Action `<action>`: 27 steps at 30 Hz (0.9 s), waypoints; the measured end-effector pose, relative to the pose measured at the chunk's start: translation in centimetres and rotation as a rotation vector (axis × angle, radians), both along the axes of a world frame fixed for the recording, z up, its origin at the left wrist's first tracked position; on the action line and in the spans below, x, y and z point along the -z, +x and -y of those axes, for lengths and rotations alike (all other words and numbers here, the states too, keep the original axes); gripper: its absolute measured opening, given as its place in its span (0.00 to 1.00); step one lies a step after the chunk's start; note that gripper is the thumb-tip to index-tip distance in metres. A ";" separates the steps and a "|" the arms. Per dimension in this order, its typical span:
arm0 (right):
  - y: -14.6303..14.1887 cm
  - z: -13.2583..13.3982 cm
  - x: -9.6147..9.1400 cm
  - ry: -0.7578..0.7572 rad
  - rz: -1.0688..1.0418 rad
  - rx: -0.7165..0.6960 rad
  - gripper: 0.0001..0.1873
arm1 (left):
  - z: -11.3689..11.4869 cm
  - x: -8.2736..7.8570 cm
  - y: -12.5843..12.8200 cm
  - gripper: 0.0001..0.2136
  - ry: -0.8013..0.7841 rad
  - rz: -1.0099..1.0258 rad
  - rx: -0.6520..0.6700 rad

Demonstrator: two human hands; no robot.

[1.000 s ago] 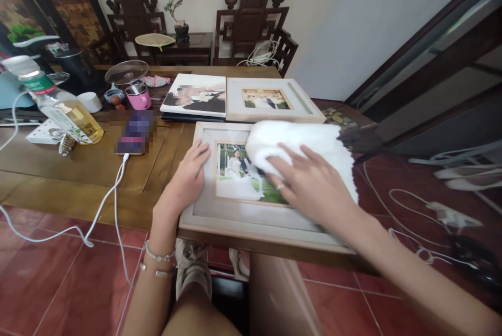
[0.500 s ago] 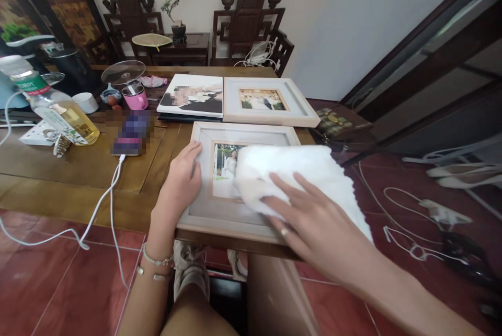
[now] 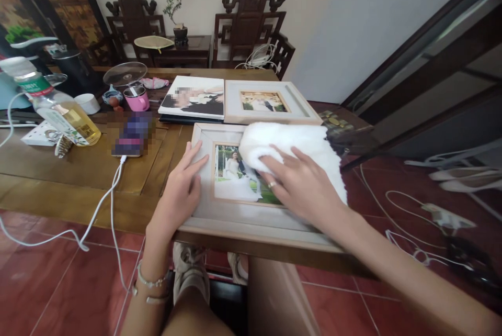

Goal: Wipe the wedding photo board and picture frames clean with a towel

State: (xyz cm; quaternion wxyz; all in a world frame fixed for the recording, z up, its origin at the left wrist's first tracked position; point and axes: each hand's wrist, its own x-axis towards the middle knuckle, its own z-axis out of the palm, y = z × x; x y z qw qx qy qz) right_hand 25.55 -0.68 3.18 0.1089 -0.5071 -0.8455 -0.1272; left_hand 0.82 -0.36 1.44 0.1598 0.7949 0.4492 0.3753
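Note:
A pale wooden picture frame [image 3: 243,218] with a wedding photo lies flat at the table's near edge. My left hand [image 3: 178,194] rests flat on its left border, fingers stretched out. My right hand [image 3: 301,187] presses a fluffy white cloth [image 3: 298,142] down on the upper right part of the frame's glass, fingers spread over the cloth. The cloth covers the frame's right side.
A second framed photo [image 3: 270,103] and a photo album [image 3: 194,96] lie behind. On the wooden table [image 3: 78,168] stand an oil bottle [image 3: 55,108], a pink mug [image 3: 137,98], a phone on a white cable [image 3: 112,189]. Chairs stand at the back; cables lie on the red floor at right.
My right hand has swept the white cloth from the frame's lower middle back up toward its upper right. My left hand stays on the left border.

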 end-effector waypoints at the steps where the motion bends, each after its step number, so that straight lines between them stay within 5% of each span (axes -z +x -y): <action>1: 0.0 -1.0 0.0 0.002 0.007 0.019 0.16 | -0.2 0.0 0.1 0.20 -0.005 -0.004 0.013; 7: -0.1 -2.2 0.1 -0.051 0.034 -0.027 0.16 | -0.6 -0.1 0.5 0.20 -0.124 -0.087 0.036; 15: -0.1 7.6 -3.6 -0.131 -0.094 -0.297 0.18 | -0.4 0.4 0.9 0.21 -0.150 -0.125 -0.024; 19: -0.7 9.9 -4.1 -0.083 -0.168 -0.374 0.18 | -0.5 0.6 0.6 0.20 -0.134 -0.129 -0.008; 22: -0.4 8.6 -2.5 -0.056 -0.149 -0.316 0.16 | -0.5 0.6 0.4 0.20 -0.133 -0.136 0.012; 27: 1.8 2.1 0.0 0.005 0.022 -0.054 0.17 | -0.6 0.9 0.2 0.21 -0.123 -0.140 0.041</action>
